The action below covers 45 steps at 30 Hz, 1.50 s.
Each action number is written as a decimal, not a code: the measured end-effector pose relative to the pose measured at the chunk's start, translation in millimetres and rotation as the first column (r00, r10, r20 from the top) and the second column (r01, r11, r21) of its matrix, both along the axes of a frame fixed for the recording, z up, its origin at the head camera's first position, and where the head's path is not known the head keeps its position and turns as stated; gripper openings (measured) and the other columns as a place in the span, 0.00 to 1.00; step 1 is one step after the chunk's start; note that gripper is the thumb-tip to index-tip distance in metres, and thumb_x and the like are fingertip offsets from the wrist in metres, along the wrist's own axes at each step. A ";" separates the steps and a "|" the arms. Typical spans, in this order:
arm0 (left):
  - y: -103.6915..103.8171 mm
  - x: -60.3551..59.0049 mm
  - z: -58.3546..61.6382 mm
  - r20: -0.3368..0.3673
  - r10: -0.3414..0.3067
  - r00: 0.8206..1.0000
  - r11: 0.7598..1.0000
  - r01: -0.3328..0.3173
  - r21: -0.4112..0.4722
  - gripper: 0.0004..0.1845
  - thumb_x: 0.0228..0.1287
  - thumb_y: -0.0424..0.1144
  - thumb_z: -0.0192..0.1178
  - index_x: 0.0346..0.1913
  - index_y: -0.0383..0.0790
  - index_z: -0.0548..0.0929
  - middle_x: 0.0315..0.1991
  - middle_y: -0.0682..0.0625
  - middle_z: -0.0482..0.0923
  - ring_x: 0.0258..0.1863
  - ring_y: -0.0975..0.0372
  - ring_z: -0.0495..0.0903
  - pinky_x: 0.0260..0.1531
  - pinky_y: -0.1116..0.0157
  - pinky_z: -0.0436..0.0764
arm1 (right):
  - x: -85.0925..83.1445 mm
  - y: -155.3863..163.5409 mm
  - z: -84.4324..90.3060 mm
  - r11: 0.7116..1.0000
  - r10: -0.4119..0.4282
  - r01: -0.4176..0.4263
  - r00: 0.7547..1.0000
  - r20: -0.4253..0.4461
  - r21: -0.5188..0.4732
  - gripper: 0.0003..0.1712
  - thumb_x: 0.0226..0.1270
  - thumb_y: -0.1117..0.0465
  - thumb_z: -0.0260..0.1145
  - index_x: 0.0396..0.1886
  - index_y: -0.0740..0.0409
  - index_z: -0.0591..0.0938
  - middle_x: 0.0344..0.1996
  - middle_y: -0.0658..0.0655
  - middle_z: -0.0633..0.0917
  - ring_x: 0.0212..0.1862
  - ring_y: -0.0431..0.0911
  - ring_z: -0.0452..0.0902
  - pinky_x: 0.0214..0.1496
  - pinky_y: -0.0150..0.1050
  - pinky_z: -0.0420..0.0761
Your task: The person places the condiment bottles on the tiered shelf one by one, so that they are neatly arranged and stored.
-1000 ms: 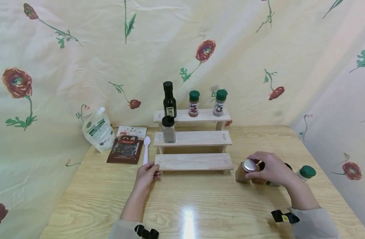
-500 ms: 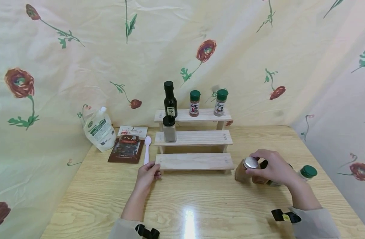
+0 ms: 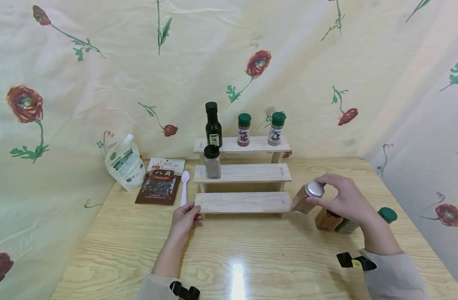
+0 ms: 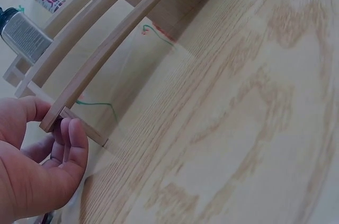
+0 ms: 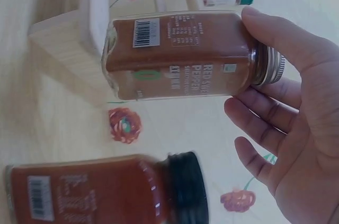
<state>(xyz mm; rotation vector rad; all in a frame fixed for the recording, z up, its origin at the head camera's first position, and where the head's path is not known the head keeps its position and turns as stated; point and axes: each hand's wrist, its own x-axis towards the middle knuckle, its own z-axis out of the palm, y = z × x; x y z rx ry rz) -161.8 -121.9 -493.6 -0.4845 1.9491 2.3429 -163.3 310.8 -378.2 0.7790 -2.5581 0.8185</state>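
My right hand pinches a spice jar near its silver cap, with thumb and fingers on opposite sides. The square jar is tilted beside the right end of the three-tier wooden rack. Reddish-brown powder and a "red sweet pepper" label show on the jar in the right wrist view. My left hand grips the rack's lowest step at its left end. In the left wrist view, that hand has its thumb above the board's end and curled fingers below it.
A dark bottle and two green-capped shakers stand on the top step, a black-capped jar on the middle one. More jars stand under my right forearm. A pouch, brown packet and white spoon lie left.
My right hand has lifted the silver-capped jar off the table and moved it slightly up toward the rack, uncovering the jars behind it. The left hand stays on the rack.
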 end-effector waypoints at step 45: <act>-2.5 -1.7 -0.1 0.017 -0.016 1.000 1.000 0.016 0.017 0.22 0.72 0.30 0.59 0.63 0.19 0.73 0.30 0.48 0.78 0.24 0.65 0.78 0.26 0.72 0.85 | -51.4 -61.9 34.6 0.985 -0.051 0.043 0.998 -0.040 -0.165 0.20 0.57 0.65 0.79 0.48 0.65 0.84 0.40 0.56 0.85 0.40 0.40 0.74 0.44 0.37 0.75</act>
